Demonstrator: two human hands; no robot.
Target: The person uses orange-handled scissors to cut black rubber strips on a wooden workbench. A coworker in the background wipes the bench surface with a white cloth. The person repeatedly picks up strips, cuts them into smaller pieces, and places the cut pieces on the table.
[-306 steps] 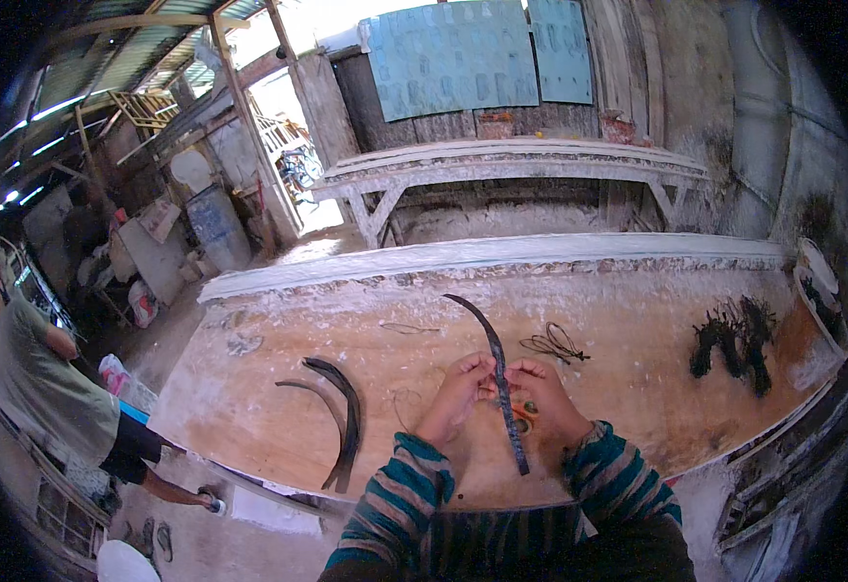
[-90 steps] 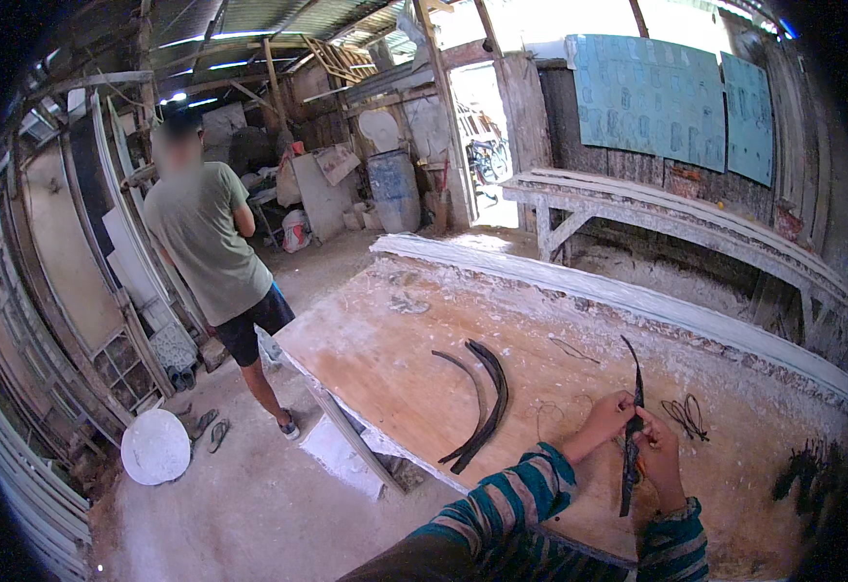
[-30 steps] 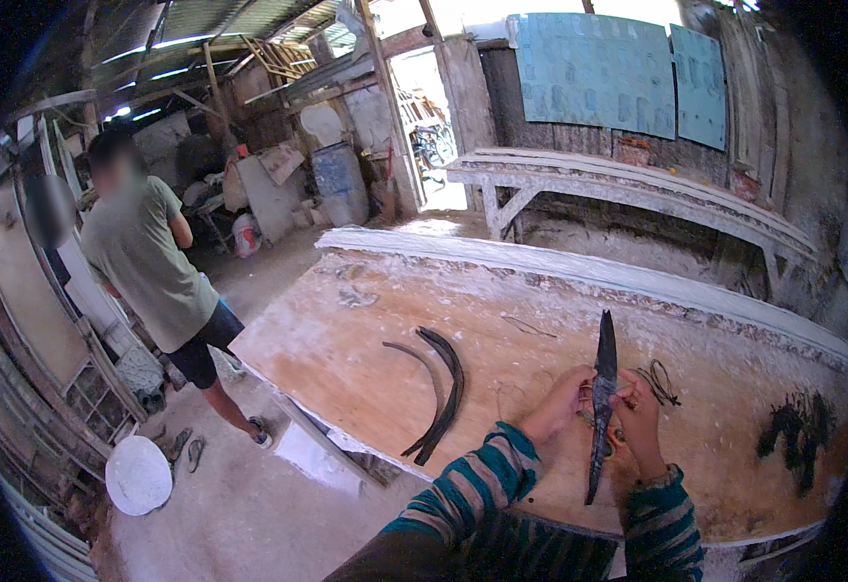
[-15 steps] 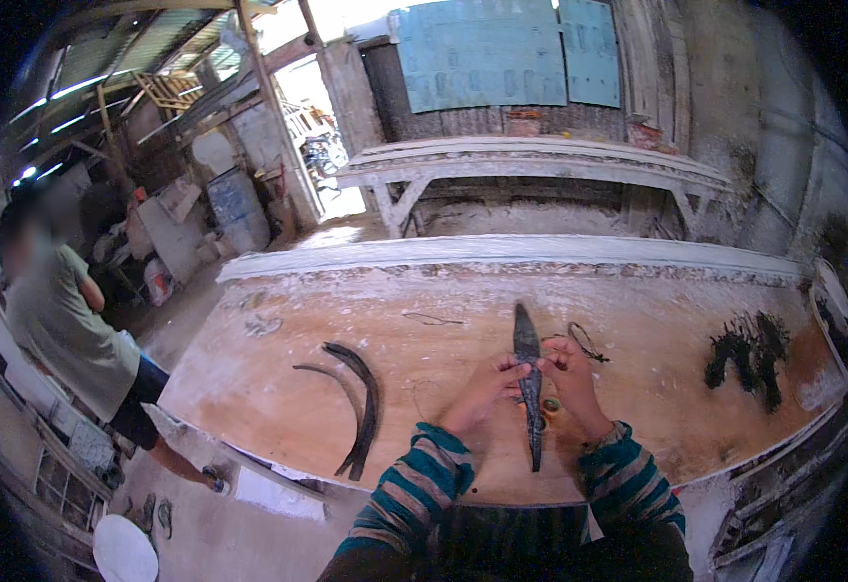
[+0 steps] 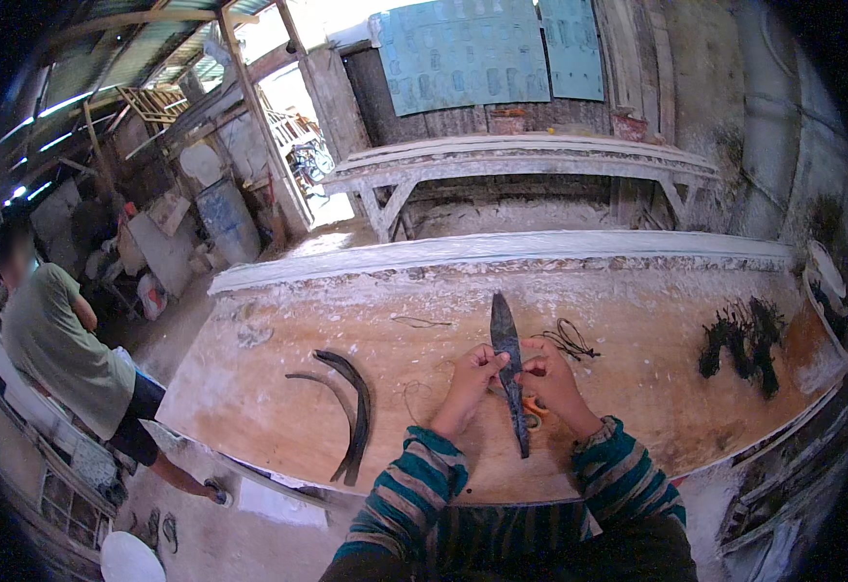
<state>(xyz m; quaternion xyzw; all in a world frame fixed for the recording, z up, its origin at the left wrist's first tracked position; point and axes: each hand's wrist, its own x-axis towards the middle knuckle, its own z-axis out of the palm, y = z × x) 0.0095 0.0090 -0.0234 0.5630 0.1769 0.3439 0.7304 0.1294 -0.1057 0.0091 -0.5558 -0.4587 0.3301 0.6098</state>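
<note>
From where I stand, the left grip [image 5: 463, 384] has the dark strip [image 5: 513, 391] pinched near its middle, thumb on top. The right grip [image 5: 557, 382] has its fingertips at the strip's right edge, just across from that thumb; whether they pinch it or only touch it, I can't tell. The strip runs lengthwise between both grips, one pointed end beyond them, the other reaching back toward the body.

To work it well, I'd let the left pinch do the steadying and leave the finer handling to the right fingertips, close to that pinch so the strip can't twist. It looks bendy, so easy pressure seems wise. I'd mind the orange-handled tool [image 5: 535, 421] on the worktop [image 5: 240, 398], just below the right grip. The curved dark strips [image 5: 360, 412] lie well left of the left grip, out of the way.
</note>
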